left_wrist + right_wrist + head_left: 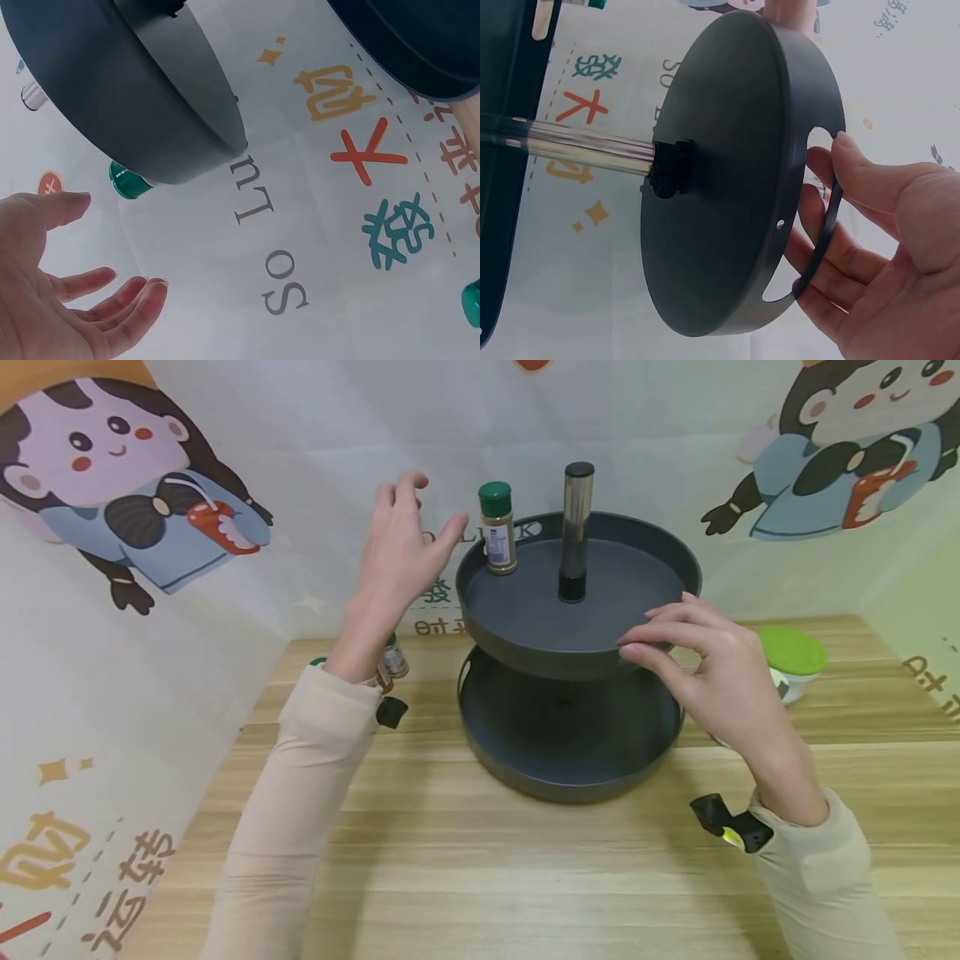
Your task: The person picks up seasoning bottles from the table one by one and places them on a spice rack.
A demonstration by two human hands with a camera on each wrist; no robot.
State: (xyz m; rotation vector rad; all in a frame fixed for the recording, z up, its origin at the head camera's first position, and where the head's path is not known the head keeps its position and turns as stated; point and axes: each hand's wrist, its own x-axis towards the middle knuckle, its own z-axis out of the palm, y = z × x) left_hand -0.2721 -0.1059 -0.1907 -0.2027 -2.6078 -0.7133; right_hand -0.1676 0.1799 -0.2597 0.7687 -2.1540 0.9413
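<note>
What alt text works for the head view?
A right hand grips the edge of a dark round upper tray; a green-capped jar stands on it. The left hand hovers empty beside the jar, and a lower tray rests on a wooden table.

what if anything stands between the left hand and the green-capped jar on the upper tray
Only the low rim of the upper tray, around the foot of the green-capped jar. The jar rises above it, and nothing visible stands between its cap and the left hand.
</note>
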